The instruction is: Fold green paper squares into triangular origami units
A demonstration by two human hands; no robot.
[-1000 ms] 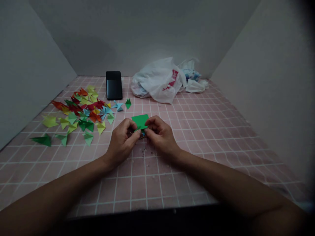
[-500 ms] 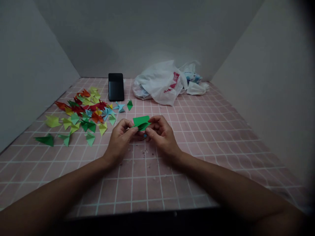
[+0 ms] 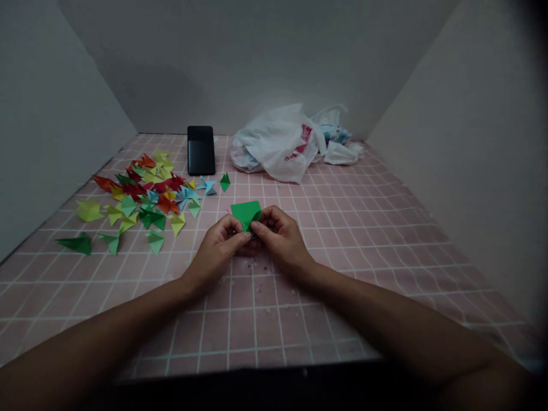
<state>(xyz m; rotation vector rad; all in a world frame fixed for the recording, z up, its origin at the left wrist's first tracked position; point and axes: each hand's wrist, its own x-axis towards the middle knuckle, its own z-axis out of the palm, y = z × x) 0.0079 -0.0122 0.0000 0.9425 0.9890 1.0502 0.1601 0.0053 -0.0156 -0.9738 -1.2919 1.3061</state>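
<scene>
Green paper shows between my two hands at the middle of the table, with a sliver of pink at its left edge. My left hand pinches the near corner of the green paper between thumb and fingers. Close beside it, my right hand is also closed on the paper, thumb on top near the right edge. The thumb tips almost meet. My fingers hide the lower part of the paper, and I cannot tell how its layers lie.
Several folded paper pieces in green, yellow, red and blue lie at the left. A small green folded piece sits beyond my hands. At the back are a black phone and white plastic bags. Pink checked cloth covers the table.
My hands have drawn closer together and slightly nearer to me. The opened fold seen in the green paper has come together at the near corner, under my thumbs.
</scene>
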